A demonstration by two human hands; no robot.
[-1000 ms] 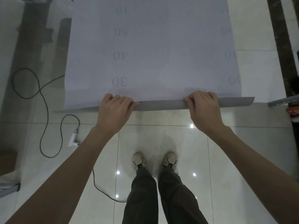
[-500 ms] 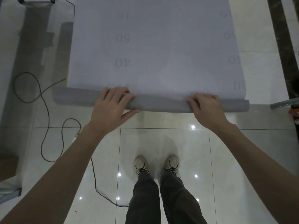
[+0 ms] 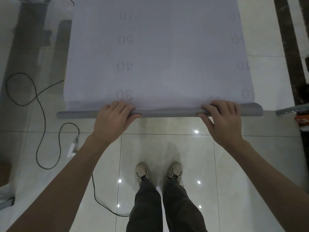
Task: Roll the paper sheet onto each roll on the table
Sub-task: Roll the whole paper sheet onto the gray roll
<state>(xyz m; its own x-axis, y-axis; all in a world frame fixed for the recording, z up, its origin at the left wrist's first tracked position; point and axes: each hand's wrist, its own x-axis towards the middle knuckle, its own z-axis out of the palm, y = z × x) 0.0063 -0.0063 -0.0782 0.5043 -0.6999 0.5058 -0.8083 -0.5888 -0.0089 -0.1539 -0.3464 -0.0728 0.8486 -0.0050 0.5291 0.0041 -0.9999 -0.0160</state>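
Grey roll (image 3: 167, 113) at sheet (image 3: 158, 56) near edge, R end fatter; L hand (image 3: 112, 121) & R hand (image 3: 224, 121) curl fingers over it. Person should turn both evenly, wrap tight, square ends.

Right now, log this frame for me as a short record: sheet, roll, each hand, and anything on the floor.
sheet: paper sheet lies flat, spread away from the person, with faint numbers showing
roll: roll runs along the near edge and sticks out past both hands
left hand: left hand, grip curled round the roll
right hand: right hand, grip curled round the roll
floor: black cable loops at the left
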